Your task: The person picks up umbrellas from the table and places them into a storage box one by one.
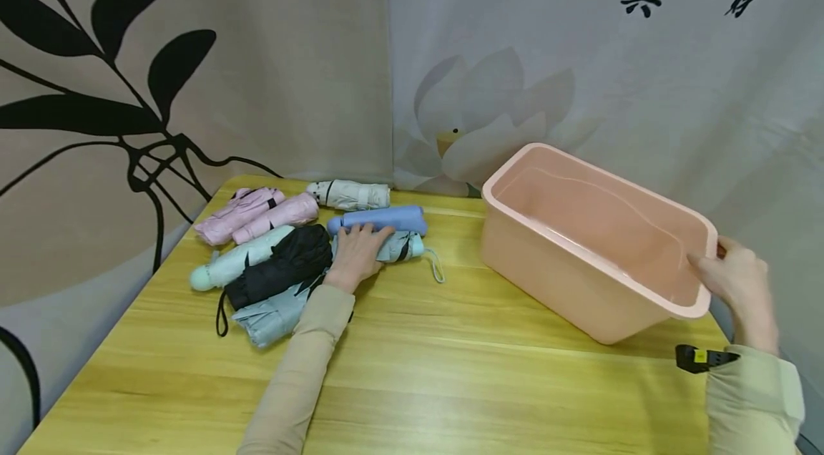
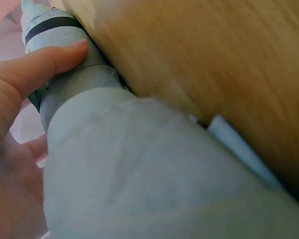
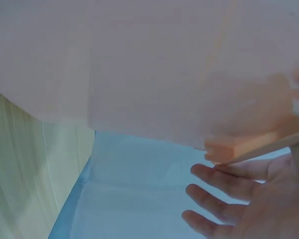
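With twelve o'clock running away from the person across the counter point(image 1: 489, 390), the light-blue umbrella point(image 1: 408, 246) lay directly under the left hand point(image 1: 355, 256), furled, its long axis close to a nine-to-three line. Its cord loop point(image 1: 438, 269) trailed off the three o'clock end, toward the pink tub point(image 1: 553, 276), which stood at three o'clock from that hand, well apart. The left fingers were clamped on this umbrella: in the left wrist view the thumb lay against one side, the rest of the hand round the other. This was by far the nearer hand; the right hand point(image 1: 737, 290) was at the tub's four o'clock end, pinching the rim, thumb inside, fingers spread apart beneath the lip. The tub's mouth faced up, its length running from ten to four o'clock.

The periwinkle umbrella point(image 1: 380, 217) lay at one o'clock from the left hand, nearly parallel to the gripped one; whether the fingertips touched it, I could not tell. The black umbrella point(image 1: 283, 265) lay at nine o'clock, with a grey-blue umbrella point(image 1: 270, 320) at eight.
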`<state>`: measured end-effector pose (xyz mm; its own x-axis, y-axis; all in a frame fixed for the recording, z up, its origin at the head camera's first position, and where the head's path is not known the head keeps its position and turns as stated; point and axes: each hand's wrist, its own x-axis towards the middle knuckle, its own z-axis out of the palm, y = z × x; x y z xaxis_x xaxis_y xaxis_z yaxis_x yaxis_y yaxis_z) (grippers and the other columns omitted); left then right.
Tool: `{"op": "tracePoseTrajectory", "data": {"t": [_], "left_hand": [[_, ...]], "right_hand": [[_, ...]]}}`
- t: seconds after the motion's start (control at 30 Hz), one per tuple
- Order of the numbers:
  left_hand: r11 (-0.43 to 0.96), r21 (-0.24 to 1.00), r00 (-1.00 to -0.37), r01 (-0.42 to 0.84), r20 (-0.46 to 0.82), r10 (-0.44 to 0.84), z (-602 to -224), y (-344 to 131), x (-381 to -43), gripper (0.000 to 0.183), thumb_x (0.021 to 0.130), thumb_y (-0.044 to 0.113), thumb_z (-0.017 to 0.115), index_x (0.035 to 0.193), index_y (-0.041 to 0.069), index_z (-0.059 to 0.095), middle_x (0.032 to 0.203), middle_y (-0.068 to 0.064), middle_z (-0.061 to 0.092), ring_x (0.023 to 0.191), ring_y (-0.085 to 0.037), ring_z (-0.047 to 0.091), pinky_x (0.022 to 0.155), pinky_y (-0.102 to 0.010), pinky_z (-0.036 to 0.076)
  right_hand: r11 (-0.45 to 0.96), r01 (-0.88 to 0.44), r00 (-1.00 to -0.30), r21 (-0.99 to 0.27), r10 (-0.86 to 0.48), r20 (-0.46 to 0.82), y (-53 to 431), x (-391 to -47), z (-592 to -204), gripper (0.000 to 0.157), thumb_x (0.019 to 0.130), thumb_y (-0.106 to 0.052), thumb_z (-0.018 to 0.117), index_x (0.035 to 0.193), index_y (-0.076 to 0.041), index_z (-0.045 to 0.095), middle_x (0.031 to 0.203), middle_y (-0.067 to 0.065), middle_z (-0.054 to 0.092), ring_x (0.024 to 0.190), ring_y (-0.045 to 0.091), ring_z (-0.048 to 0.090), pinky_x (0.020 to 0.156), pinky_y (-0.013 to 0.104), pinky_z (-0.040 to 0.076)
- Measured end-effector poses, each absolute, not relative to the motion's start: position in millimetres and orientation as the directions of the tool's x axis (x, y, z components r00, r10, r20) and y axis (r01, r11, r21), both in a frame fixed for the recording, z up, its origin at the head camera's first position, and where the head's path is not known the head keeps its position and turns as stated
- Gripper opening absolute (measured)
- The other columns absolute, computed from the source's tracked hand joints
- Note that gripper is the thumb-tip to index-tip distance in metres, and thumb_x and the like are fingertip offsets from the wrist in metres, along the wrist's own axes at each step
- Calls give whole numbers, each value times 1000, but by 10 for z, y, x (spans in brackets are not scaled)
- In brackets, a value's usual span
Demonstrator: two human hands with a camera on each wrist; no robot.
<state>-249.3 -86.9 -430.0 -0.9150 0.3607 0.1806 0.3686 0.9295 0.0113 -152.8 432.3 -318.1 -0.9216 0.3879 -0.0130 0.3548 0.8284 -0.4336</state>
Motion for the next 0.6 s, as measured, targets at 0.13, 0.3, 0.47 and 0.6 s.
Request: {"op": "tracePoseTrajectory", "data": {"t": [0.13, 0.3, 0.47, 0.6], "left_hand": [[930, 1, -910, 369, 203, 361, -4300, -872, -2474, 67, 71, 34, 77, 130, 30, 47, 118, -14, 57, 104, -38, 53, 85, -59, 41], [928, 22, -909, 371, 216, 358, -4275, -869, -2451, 68, 70, 32, 78, 130, 29, 47, 116, -14, 59, 104, -39, 54, 85, -60, 41], [939, 21, -912, 344, 246, 328, -4171, -867, -2435, 68, 69, 33, 78, 129, 30, 48, 115, -14, 59, 102, -40, 54, 83, -61, 40], [947, 17, -917, 320, 255, 306, -4084, -894, -2419, 67, 70, 34, 78, 129, 30, 47, 113, -13, 59, 99, -40, 54, 80, -57, 42]], "right_hand": [[838, 299, -943, -457, 332, -9, 4286, -1575, -3188, 72, 91, -39, 42, 139, 11, 23, 128, 40, 37, 109, 53, 39, 77, 60, 41], [860, 223, -966, -459, 258, 12, 4233, -1621, -3208, 70, 92, -35, 42, 140, 10, 19, 130, 41, 35, 112, 56, 36, 83, 65, 36], [853, 190, -977, -486, 215, -5, 4172, -1647, -3218, 71, 93, -36, 40, 143, 7, 14, 132, 41, 32, 113, 57, 35, 83, 68, 34], [840, 185, -980, -510, 199, -28, 4126, -1657, -3234, 72, 93, -37, 39, 144, 5, 10, 134, 41, 29, 113, 57, 35, 83, 69, 35]]}}
